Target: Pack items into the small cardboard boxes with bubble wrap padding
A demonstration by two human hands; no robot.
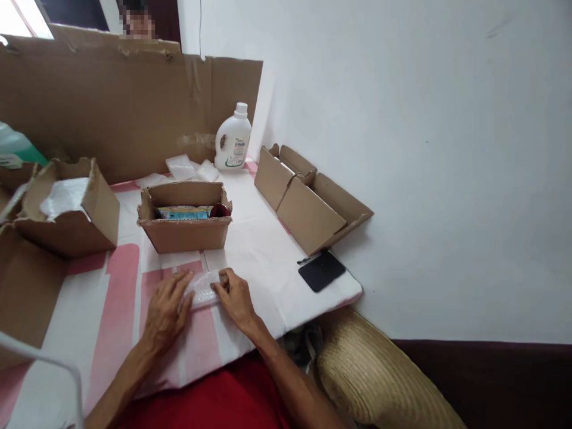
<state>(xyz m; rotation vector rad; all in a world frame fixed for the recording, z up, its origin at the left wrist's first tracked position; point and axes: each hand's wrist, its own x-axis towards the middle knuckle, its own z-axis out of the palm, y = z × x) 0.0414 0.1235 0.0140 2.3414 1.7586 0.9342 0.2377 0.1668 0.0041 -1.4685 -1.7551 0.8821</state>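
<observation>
A small bundle wrapped in clear bubble wrap (203, 288) lies on the pink and white cloth near the table's front edge. My left hand (166, 311) rests on its left end with fingers bent over it. My right hand (235, 299) grips its right end with curled fingers. Just beyond the bundle stands an open cardboard box (184, 233) holding a blue packet and a dark red item.
A second open box (67, 223) with white wrap sits at the left. Folded flat boxes (308, 205) lean by the white wall. A white detergent bottle (233, 138), bubble wrap pieces (181, 167), a black phone (322, 270) and a straw hat (379, 375) are nearby. A person stands behind the cardboard screen (111, 101).
</observation>
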